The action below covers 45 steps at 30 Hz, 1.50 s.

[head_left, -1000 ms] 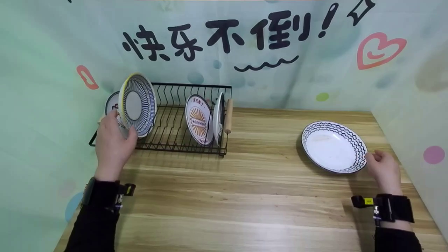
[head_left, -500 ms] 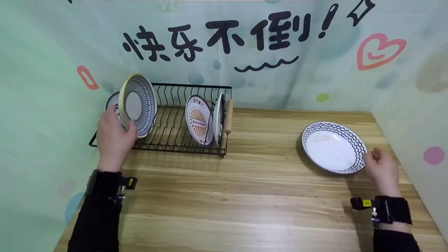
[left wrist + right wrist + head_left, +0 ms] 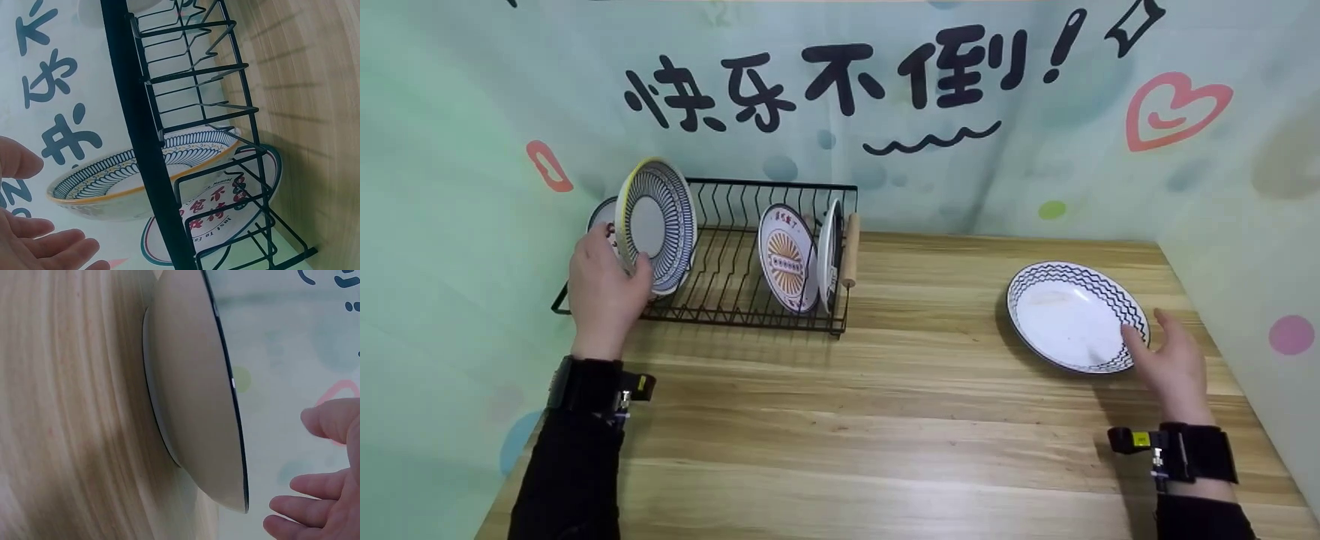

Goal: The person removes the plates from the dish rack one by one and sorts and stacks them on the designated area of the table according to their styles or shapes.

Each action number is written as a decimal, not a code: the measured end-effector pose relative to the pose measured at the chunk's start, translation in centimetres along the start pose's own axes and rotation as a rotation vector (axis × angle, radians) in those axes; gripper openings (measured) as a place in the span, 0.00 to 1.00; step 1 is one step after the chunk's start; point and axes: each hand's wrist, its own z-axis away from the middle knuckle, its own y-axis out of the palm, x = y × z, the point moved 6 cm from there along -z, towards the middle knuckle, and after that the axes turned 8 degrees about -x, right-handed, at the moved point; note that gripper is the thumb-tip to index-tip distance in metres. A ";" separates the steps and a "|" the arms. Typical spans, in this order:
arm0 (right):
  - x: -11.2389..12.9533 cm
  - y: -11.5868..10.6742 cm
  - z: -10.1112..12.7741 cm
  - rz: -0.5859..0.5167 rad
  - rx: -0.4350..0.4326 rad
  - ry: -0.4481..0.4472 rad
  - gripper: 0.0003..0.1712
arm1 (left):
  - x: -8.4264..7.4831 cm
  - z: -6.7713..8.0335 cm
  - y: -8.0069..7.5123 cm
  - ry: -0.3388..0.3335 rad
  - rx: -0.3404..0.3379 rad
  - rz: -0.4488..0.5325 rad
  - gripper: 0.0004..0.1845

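Observation:
My left hand is at the lower rim of a blue-striped, yellow-edged plate that stands upright at the left end of a black wire dish rack. In the left wrist view this hand is spread open beside the striped plate, with a gap between them. My right hand is open at the near right rim of a white plate with a zigzag border, which lies flat on the table. Seen from the right wrist, thumb and fingers bracket that plate's edge without closing.
Behind the striped plate stands a plate with red characters. An orange-patterned plate and a white plate seen edge-on stand at the rack's right end, by its wooden handle. Printed cloth walls enclose the wooden table.
My right hand has uncurled and reached forward, its thumb now over the zigzag plate's rim. My left hand has edged slightly forward along the striped plate, which stays in the rack.

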 end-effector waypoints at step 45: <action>4.9 2.8 1.6 -0.123 -0.139 -0.269 0.44 | 1.4 -1.4 2.2 -0.064 0.046 -0.054 0.31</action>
